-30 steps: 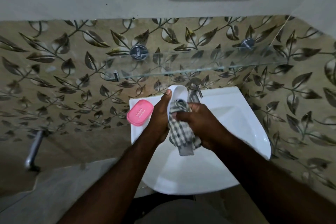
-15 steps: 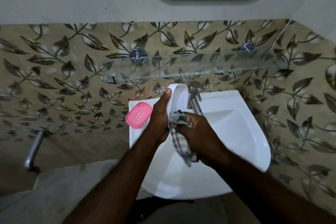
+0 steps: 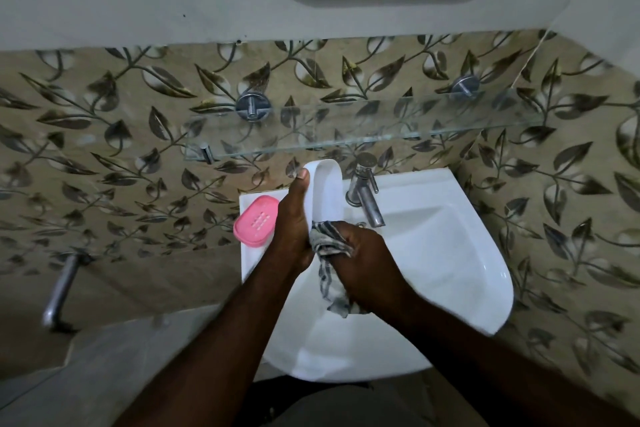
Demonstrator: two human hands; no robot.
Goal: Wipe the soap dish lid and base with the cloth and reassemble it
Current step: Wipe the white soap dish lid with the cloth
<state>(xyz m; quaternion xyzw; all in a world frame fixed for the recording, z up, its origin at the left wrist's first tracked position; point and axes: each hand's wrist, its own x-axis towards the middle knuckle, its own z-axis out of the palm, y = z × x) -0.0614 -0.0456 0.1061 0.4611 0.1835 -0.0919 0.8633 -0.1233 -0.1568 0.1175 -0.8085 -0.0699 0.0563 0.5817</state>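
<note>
Over the white ceramic sink (image 3: pixel 467 253), my left hand (image 3: pixel 292 225) is gripping the white oval plastic soap-dish half (image 3: pixel 327 191) upright, thumb along its edge. My right hand (image 3: pixel 367 260) is clenching the grey checked cloth (image 3: pixel 327 239) against its lower end. The pink perforated plastic half (image 3: pixel 256 220) is lying just outside my left knuckles, seemingly awaiting wiping; reassembly is waiting too.

left hand (image 3: pixel 292 229) grips white lid (image 3: pixel 327 191) | right hand (image 3: pixel 363 263) presses cloth (image 3: pixel 327 243) | pink base (image 3: pixel 256 220) on sink (image 3: pixel 450 253)

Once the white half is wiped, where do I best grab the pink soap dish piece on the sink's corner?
Probably pinch the pink soap dish piece across its long sides, coming from above: it lies flat on the sink ledge, slotted face up.
</note>
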